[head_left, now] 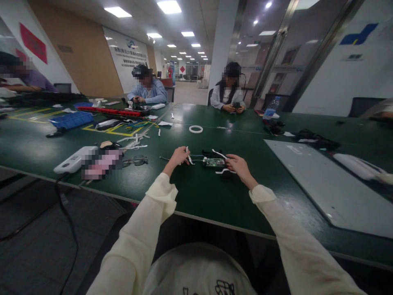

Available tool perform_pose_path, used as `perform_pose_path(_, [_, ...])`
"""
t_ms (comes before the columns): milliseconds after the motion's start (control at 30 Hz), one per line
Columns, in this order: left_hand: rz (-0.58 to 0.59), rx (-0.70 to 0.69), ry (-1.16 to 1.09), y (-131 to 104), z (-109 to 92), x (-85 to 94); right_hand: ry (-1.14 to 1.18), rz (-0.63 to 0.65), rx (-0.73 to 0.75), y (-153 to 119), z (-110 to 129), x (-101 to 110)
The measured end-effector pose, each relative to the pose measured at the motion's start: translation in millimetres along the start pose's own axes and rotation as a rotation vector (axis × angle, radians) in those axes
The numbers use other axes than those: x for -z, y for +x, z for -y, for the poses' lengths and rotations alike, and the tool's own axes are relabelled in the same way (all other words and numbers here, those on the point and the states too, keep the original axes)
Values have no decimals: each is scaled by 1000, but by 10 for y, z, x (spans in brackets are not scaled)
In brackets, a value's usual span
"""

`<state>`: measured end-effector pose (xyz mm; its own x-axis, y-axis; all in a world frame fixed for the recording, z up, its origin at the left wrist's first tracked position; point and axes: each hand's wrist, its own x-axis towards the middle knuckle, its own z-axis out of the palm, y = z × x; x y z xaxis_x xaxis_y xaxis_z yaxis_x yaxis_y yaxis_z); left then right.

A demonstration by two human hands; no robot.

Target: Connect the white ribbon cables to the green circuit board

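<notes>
A small green circuit board with black parts around it lies on the green table in front of me. My left hand, left of the board, pinches a white strip. A thin cable runs from the board's left side toward that hand. At the board's right end, my right hand has its fingers closed on the black edge of the device. White strips stick out beside these fingers, one above and another below.
A white tape ring lies beyond the board. Glasses, a white power bank and a blue tray are at left. A grey panel lies right. Two people sit across the table; others are at both sides.
</notes>
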<state>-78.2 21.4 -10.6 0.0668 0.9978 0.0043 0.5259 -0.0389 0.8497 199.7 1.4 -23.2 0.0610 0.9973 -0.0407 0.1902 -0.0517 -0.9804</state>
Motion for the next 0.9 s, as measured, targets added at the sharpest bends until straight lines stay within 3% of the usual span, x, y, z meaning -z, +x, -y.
perform_pose_path(167, [-67,-27,143,-75,-49,5,-98,-17,72,-40,22,16])
perform_pose_path(333, [-204,-136,491,-135,-58,14,-343,-46,229,-57,47,59])
perform_pose_path(533, [-206,-157,651,-153,-76,4,-593,-139,360,-14,38,165])
perform_pose_path(633, [-268,-143,709,-181,-111,19,-452,-141,364,-24,76,171])
perform_pose_path(733, [-339,-207,755,-234,-206,-16,-138,-111,348,-77,183,109])
perform_pose_path(900, [-301,-419,870,-287,-521,-368,303,109,222,-248,375,-124])
